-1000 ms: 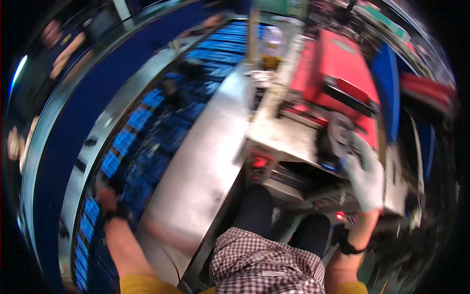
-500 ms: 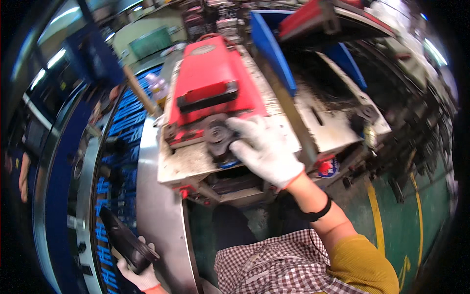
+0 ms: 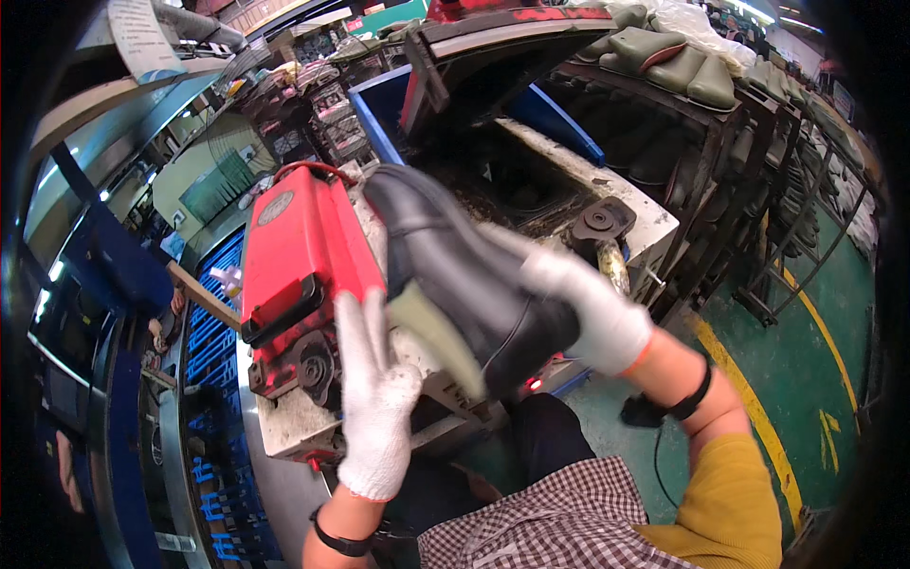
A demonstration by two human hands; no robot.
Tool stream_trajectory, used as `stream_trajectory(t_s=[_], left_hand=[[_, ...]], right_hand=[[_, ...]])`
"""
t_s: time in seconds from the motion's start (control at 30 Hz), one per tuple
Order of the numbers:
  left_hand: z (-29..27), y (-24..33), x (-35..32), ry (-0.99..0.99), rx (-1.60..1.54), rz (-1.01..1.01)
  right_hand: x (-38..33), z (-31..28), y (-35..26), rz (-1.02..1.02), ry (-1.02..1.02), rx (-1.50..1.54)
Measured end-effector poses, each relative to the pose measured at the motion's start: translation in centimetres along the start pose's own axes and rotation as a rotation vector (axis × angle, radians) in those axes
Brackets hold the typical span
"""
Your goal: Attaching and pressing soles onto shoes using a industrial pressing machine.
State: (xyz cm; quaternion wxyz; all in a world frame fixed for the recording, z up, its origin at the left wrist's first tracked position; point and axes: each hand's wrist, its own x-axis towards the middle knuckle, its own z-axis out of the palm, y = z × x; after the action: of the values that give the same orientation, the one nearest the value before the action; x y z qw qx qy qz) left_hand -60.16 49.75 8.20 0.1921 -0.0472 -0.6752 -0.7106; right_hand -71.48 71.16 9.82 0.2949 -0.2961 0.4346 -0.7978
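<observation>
My right hand [image 3: 602, 318], in a white glove, closes around the heel end of a black leather shoe [image 3: 450, 261]. The shoe hangs tilted over the near workbench, toe up and to the left, with its pale yellowish sole [image 3: 431, 327] turned toward my left hand. My left hand [image 3: 374, 408], gloved too, is open with fingers stretched upward and holds nothing. It is beside the shoe's sole, in front of the closed red press lid [image 3: 294, 228] and its dark knob [image 3: 318, 368]. Some of the right fingers are hidden and blurred.
To the right, a second press stands open, its raised lid [image 3: 512, 43] above a dark cavity [image 3: 512, 175] between blue side panels [image 3: 569, 123]. Racks of olive shoes [image 3: 664, 66] stand far right. A blue-slatted conveyor [image 3: 213, 303] runs along the left.
My right hand has left the knob of the red press and now grips the shoe. The left hand has come up from the conveyor side and let the shoe go. The view has swung right.
</observation>
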Motion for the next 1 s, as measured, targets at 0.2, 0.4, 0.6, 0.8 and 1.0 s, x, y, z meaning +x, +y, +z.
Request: stream_trajectory(t_s=[0.2, 0.4, 0.6, 0.8, 1.0], left_hand=[[3.2, 5.3, 12.7, 0.003, 0.245, 0.447], [7.2, 9.2, 26.1, 0.023, 0.913, 0.849], [12.9, 11.2, 33.0, -0.196, 1.090, 0.723], [12.9, 12.2, 37.6, -0.356, 0.986, 0.499], [14.6, 7.9, 36.2, -0.272, 0.810, 0.754]], right_hand=[[6.9, -16.3, -7.4, 0.155, 0.309, -0.503], [19.9, -22.5, -5.3, 0.048, 0.267, -1.309], [20.2, -24.6, -3.5, 0.352, 0.090, -1.619], [19.1, -24.7, -5.3, 0.304, -0.052, -1.636], [11.8, -22.9, -9.7, 0.169, -0.042, -1.499]])
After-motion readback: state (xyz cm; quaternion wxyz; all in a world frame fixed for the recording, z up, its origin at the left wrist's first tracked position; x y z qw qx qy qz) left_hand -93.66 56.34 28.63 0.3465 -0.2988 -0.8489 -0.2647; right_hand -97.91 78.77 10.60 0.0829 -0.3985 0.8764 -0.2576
